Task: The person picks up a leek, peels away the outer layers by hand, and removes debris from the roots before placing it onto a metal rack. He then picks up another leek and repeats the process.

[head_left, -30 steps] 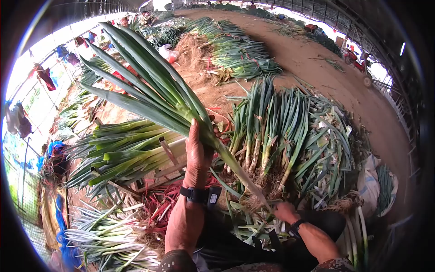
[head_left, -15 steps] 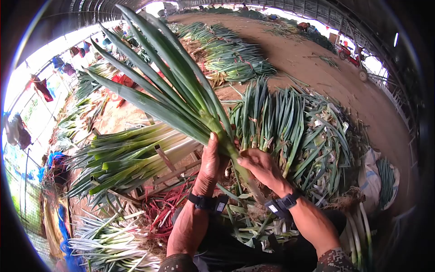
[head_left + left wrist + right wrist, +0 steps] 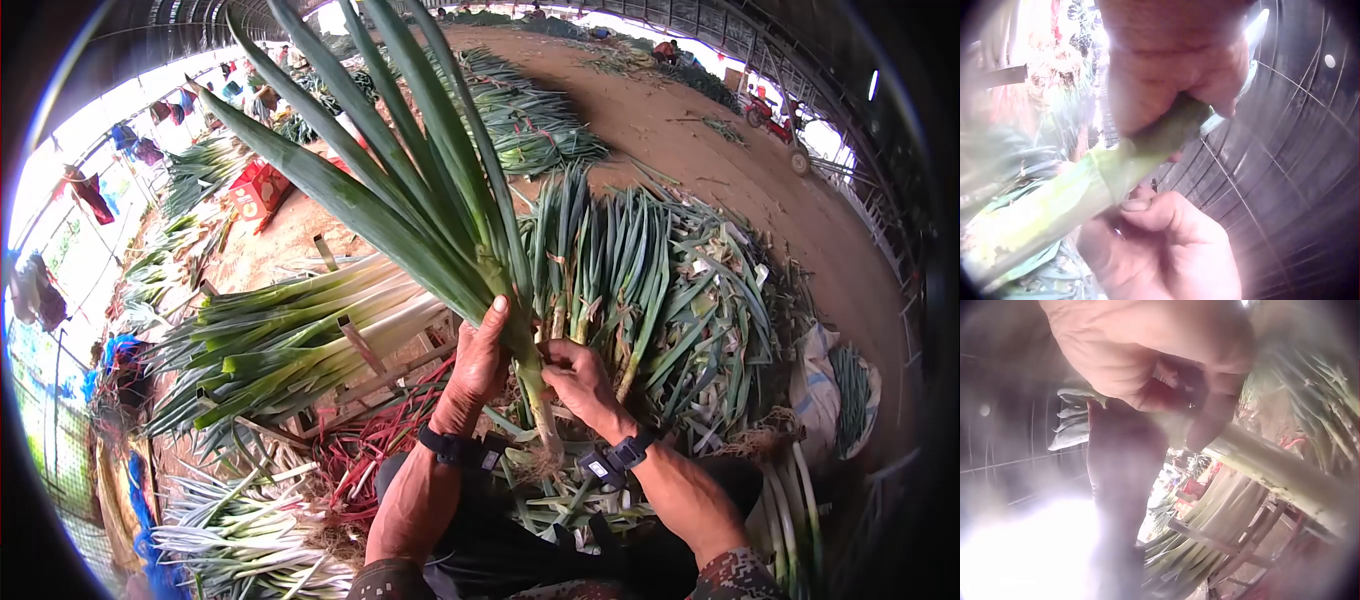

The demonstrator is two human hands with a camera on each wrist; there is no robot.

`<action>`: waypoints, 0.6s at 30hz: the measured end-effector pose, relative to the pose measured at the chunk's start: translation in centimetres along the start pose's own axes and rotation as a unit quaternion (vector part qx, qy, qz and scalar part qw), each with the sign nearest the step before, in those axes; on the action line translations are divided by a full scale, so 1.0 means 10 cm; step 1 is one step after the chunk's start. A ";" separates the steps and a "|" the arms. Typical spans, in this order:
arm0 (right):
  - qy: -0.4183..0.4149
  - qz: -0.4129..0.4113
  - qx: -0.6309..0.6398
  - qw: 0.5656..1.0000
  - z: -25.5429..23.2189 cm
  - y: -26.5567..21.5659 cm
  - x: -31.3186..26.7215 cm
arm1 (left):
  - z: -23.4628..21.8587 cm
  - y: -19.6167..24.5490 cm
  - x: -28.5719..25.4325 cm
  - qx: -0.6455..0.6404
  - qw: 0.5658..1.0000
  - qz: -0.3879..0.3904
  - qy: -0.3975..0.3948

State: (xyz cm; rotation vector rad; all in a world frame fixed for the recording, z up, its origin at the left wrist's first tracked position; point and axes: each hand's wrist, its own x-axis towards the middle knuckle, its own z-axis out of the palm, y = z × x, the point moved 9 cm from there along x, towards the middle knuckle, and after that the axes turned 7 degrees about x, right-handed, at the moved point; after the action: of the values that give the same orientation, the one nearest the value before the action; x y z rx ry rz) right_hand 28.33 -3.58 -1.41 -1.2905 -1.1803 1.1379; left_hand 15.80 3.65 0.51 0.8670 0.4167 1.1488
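Observation:
One big green onion (image 3: 538,400) leans in front of me, its long leaves fanning up and to the left, its roots low. My left hand (image 3: 480,365) grips it where leaves meet stalk, thumb along the near side. Just below, my right hand (image 3: 583,388) pinches the stalk's outer layer with curled fingers. In the left wrist view the right thumb (image 3: 1147,209) lies against the pale stalk (image 3: 1041,209), beside a thin sheath edge. A small glint shows among the right fingers (image 3: 1213,415) in the right wrist view; what makes it is hidden.
Trimmed green onions (image 3: 300,330) lie in a wooden rack at left, above red ties (image 3: 375,460). White-stalked onions (image 3: 250,545) are heaped at lower left. Untrimmed onions (image 3: 600,260) and leaf scraps (image 3: 715,330) pile up at right, near a white sack (image 3: 815,385).
From the root end, my right hand has come up the stalk to just below my left hand. The onion has tilted more upright and its leaves have swung rightward.

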 end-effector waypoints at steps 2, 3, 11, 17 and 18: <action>0.026 -0.002 -0.009 1.000 -0.07 0.05 -0.01 | -0.03 0.03 0.01 0.008 1.000 0.005 0.022; 0.023 0.012 -0.003 1.000 -0.07 0.03 -0.01 | -0.04 0.06 0.01 0.008 1.000 0.005 0.027; 0.009 -0.026 -0.023 0.999 -0.05 0.02 0.00 | -0.06 0.07 0.01 -0.005 0.999 0.009 0.043; -0.004 -0.058 -0.222 0.973 -0.01 0.21 -0.25 | -0.14 0.11 0.01 0.016 0.995 0.028 0.091; -0.012 -0.041 -0.308 0.951 -0.04 0.39 -0.35 | -0.17 0.18 0.02 0.008 0.995 0.048 0.092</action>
State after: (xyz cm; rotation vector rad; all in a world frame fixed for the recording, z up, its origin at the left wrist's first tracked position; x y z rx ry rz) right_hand 28.68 -7.15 -5.24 -1.6691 -1.6688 0.7411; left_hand 13.60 4.69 0.84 0.8044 0.5410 1.3206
